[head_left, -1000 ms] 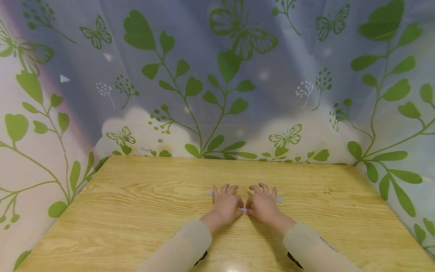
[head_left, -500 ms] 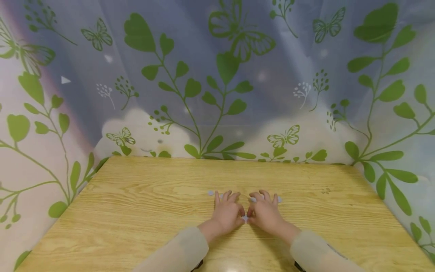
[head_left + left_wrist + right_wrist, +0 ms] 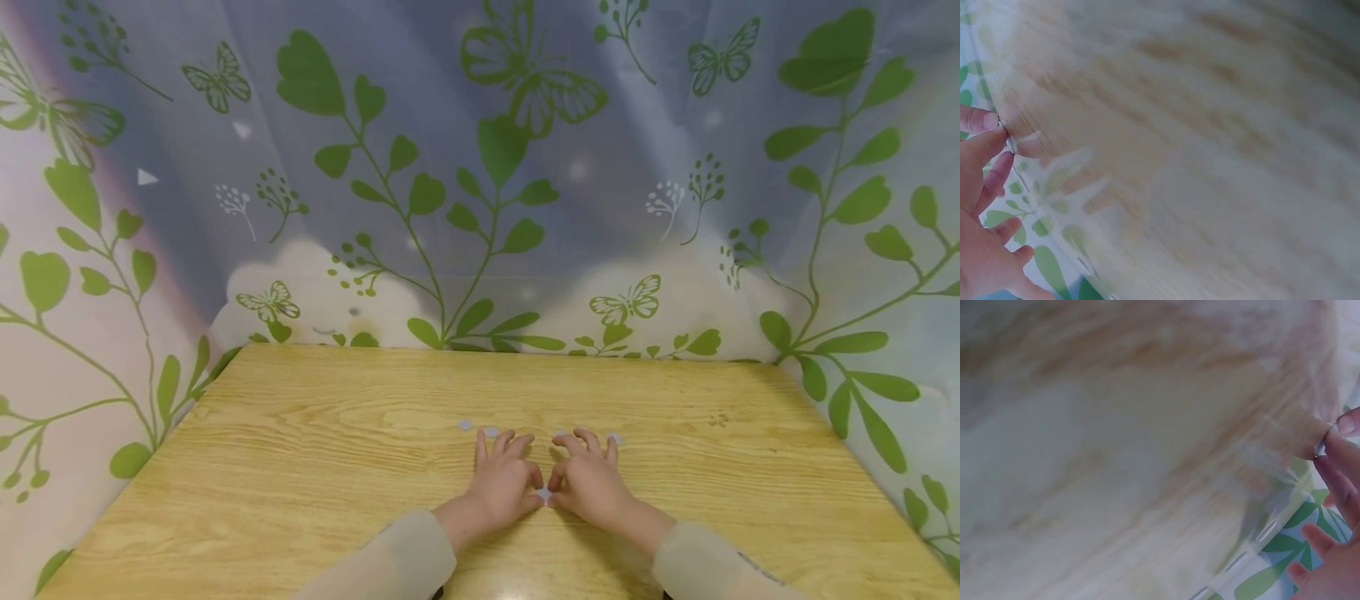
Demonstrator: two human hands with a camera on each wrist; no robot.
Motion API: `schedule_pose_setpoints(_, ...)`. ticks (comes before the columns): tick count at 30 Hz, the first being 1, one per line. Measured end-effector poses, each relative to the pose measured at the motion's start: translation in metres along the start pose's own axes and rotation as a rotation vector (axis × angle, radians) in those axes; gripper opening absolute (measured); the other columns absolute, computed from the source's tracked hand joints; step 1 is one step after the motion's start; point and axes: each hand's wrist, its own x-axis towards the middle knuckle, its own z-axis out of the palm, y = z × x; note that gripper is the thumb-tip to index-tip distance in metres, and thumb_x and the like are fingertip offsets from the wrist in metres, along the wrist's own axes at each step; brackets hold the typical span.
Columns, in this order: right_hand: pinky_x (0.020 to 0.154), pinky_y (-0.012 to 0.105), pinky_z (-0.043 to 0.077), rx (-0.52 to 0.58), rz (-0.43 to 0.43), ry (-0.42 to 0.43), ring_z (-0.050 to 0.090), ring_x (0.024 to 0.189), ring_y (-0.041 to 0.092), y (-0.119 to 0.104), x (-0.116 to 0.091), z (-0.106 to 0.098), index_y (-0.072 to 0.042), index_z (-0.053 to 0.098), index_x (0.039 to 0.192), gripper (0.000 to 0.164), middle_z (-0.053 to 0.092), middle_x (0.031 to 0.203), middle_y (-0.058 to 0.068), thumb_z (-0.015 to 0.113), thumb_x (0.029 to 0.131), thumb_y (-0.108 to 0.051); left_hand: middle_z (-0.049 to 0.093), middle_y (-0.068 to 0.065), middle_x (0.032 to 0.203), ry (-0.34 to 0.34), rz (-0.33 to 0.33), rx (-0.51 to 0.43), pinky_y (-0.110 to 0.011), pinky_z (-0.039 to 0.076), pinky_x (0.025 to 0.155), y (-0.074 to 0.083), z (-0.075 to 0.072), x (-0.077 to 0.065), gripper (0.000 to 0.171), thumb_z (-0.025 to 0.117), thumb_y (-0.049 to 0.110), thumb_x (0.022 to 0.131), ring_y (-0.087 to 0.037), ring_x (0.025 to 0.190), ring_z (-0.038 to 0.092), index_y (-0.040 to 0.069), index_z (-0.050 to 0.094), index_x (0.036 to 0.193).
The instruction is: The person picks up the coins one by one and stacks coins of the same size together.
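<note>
Both hands meet near the front centre of the tabletop; the left hand (image 3: 498, 486) and the right hand (image 3: 596, 492) each pinch, thumb against forefinger, opposite sides of one small, thin, pale blue-white piece (image 3: 544, 496). The remaining fingers of both hands are spread forward. The piece lies between the two pairs of fingertips, low over the table; whether it touches the surface cannot be told. In both wrist views it shows as a thin edge at the fingertips; material not determinable. Beyond the hands, in a loose row: a flat pale round disc at the far left (image 3: 466, 425), a second similar disc (image 3: 492, 432) just ahead of the left hand's fingers, a third disc (image 3: 559, 434) partly covered by the right hand's fingers, and a fourth disc (image 3: 615, 438) just beside the right little finger. Support: yellow-brown wood-grain table (image 3: 300, 467). Forearms in pale beige sleeves (image 3: 408, 554). Background: blue-grey and white curtain (image 3: 375, 125) printed with green leaves and butterflies, meeting the table's back edge.
</note>
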Motion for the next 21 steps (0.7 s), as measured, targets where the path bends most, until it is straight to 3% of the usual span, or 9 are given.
schedule_pose_setpoints(4, 0.093, 0.081, 0.011, 0.021, 0.025, -0.029, 0.031, 0.128, 0.050, 0.008, 0.004, -0.004, -0.017, 0.070, 0.073, 0.016, 0.050, 0.132, 0.021, 0.081, 0.067, -0.027, 0.044, -0.008, 0.143, -0.004, 0.007, 0.010, -0.071, 0.020, 0.103, -0.001, 0.000, -0.001, 0.018, 0.071, 0.039, 0.078, -0.035, 0.134, 0.034, 0.026, 0.072, 0.089)
schedule_pose_setpoints(11, 0.091, 0.081, 0.014, -0.025, 0.164, 0.033, 0.033, 0.123, 0.053, 0.041, 0.023, -0.025, -0.011, 0.071, 0.086, 0.011, 0.049, 0.128, 0.026, 0.072, 0.079, -0.019, 0.044, -0.009, 0.142, -0.011, 0.025, 0.004, -0.072, 0.019, 0.103, -0.001, 0.000, -0.003, 0.020, 0.071, 0.039, 0.078, -0.036, 0.135, 0.033, 0.023, 0.071, 0.089)
schedule_pose_setpoints(16, 0.092, 0.080, 0.012, -0.038, 0.251, -0.020, 0.029, 0.124, 0.054, 0.058, 0.035, -0.030, -0.010, 0.071, 0.091, 0.016, 0.045, 0.132, 0.028, 0.071, 0.081, -0.023, 0.044, -0.010, 0.142, -0.004, 0.025, 0.005, -0.071, 0.019, 0.103, -0.002, 0.001, -0.002, 0.020, 0.071, 0.038, 0.078, -0.036, 0.134, 0.034, 0.023, 0.071, 0.090)
schedule_pose_setpoints(21, 0.092, 0.080, 0.011, -0.048, 0.263, -0.060, 0.027, 0.126, 0.055, 0.063, 0.042, -0.027, -0.012, 0.070, 0.091, 0.017, 0.044, 0.133, 0.028, 0.071, 0.082, -0.026, 0.043, -0.009, 0.143, -0.012, 0.014, 0.008, -0.070, 0.019, 0.104, -0.003, 0.002, -0.002, 0.020, 0.071, 0.040, 0.078, -0.035, 0.134, 0.034, 0.025, 0.071, 0.090)
